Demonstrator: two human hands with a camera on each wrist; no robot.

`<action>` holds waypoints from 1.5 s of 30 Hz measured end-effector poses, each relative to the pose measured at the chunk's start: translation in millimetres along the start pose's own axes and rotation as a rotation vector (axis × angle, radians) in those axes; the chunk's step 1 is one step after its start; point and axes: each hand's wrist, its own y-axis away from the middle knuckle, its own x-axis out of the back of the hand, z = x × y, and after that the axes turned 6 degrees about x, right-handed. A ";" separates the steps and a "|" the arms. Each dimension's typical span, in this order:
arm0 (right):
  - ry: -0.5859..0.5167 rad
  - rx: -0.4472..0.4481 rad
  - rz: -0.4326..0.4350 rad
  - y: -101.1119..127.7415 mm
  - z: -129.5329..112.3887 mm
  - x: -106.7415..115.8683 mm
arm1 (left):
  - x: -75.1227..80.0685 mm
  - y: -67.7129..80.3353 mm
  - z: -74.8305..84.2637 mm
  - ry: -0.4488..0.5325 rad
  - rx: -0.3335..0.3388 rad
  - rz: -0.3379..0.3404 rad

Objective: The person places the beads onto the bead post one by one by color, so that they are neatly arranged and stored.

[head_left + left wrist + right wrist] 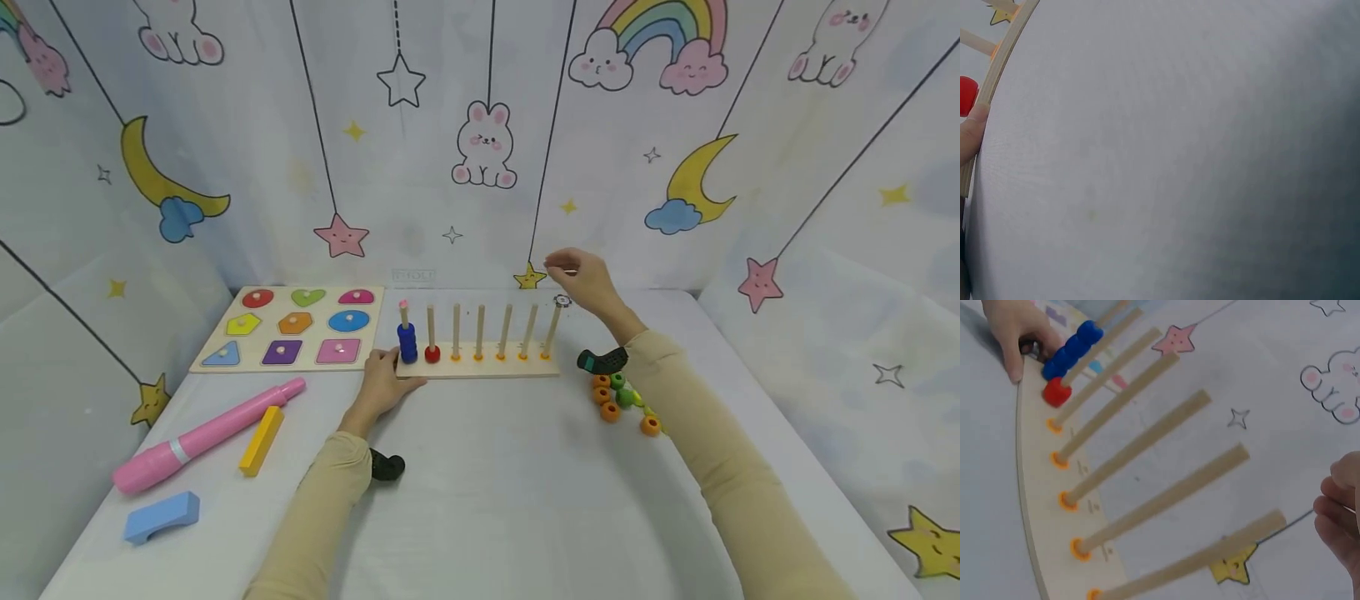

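A wooden peg board (480,370) with several upright pegs stands toward the back of the table. My left hand (381,385) grips its left end; the thumb (971,132) lies along the front edge. Stacked blue beads (407,343) sit on the leftmost peg, and a red bead (432,354) is at the foot of the peg beside it. The other pegs (1147,434) carry no beads. My right hand (588,282) is raised above the board's right end, fingers loosely curled, nothing visible between them. Orange beads (611,412) and green beads (625,397) lie below the right forearm, partly hidden by it.
At the back left lies a shape puzzle board (251,350). Nearer on the left are a pink tube-like toy (217,433), a yellow block (262,442) and a blue arched block (162,517). A patterned cloth wall (420,167) rises behind the table.
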 end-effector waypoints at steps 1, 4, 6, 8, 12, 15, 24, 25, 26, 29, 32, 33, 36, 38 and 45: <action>0.015 -0.011 0.009 3.0 5.5 4.4 | 0.0 -0.5 -0.5 0.003 0.002 0.000; 0.042 -0.061 0.018 14.3 20.9 15.7 | -0.1 -0.8 -2.4 0.017 -0.005 0.013; 0.061 -0.097 0.016 22.5 31.6 21.7 | -0.5 -0.7 -3.5 0.025 -0.012 0.022; 0.075 -0.130 0.008 31.0 40.0 26.5 | -2.1 -1.3 -5.9 0.019 -0.034 0.046; 0.089 -0.189 -0.016 47.2 53.3 32.6 | -2.4 -1.4 -5.7 0.027 -0.028 0.038; 0.091 -0.213 -0.046 57.6 60.6 34.9 | -0.2 -1.0 -2.1 0.033 -0.007 0.014; 0.076 -0.276 -0.145 88.7 80.9 30.3 | 1.3 -2.5 -0.5 0.004 0.001 -0.002; 0.069 -0.285 -0.162 92.8 82.1 29.4 | 0.8 -2.6 -0.7 0.005 0.003 -0.003; 0.062 -0.293 -0.181 96.8 83.1 28.5 | 0.4 -2.7 -1.0 0.007 0.002 -0.003; 0.047 -0.305 -0.243 108.2 85.5 26.0 | -0.9 -2.7 -1.8 0.014 0.002 -0.003; 0.033 -0.308 -0.305 117.7 86.9 24.2 | -0.9 -2.7 -1.9 0.014 0.008 -0.009; 0.031 -0.302 -0.324 120.3 87.7 23.8 | -0.6 -2.7 -1.7 0.011 0.009 -0.010; 0.022 -0.291 -0.369 127.6 88.8 23.3 | -0.8 -2.4 -2.0 0.005 0.012 -0.009; 0.025 -0.278 -0.389 131.6 89.1 23.4 | -1.2 -2.6 -2.3 -0.001 0.012 -0.006; 0.013 -0.288 -0.411 138.7 86.6 23.8 | -1.1 -2.7 -2.9 0.003 0.004 -0.005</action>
